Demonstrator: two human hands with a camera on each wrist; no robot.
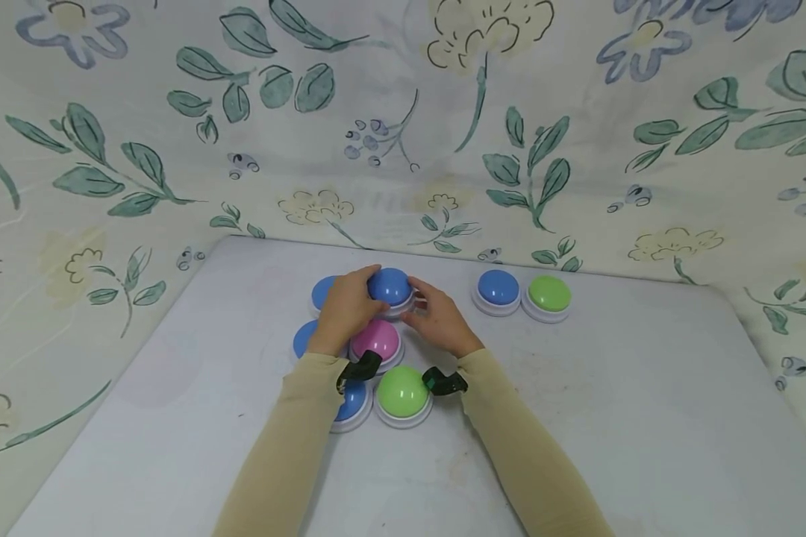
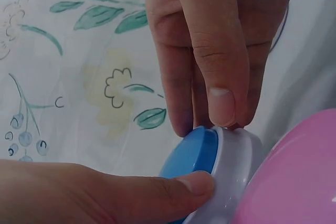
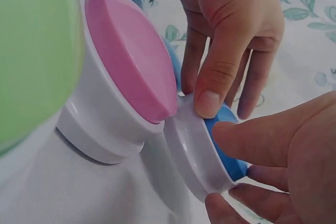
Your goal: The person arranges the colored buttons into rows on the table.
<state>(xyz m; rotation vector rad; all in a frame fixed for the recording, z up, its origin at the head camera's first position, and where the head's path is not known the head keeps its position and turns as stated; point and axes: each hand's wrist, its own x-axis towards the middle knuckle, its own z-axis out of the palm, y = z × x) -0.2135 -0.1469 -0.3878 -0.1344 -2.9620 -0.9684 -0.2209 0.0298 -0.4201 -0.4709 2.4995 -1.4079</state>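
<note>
Both hands meet at a blue push button (image 1: 391, 286) with a domed top and a white base. My left hand (image 1: 346, 307) holds its left side, and my right hand (image 1: 441, 322) holds its right side. In the right wrist view, thumbs and fingers are around the rim of the blue button (image 3: 223, 145); whether its base touches the table cannot be told. Close by, on the near side, sits a pink button (image 1: 376, 340), which also shows large in the left wrist view. The left hand partly covers another blue button (image 1: 323, 291) beside it.
Further blue buttons (image 1: 305, 338) (image 1: 353, 400) lie partly behind the left arm. A green button (image 1: 403, 391) stands between the wrists. To the right, a blue button (image 1: 498, 288) and a green button (image 1: 549, 294) sit side by side. Flowered cloth (image 1: 389, 201) rises behind the white table (image 1: 618, 418).
</note>
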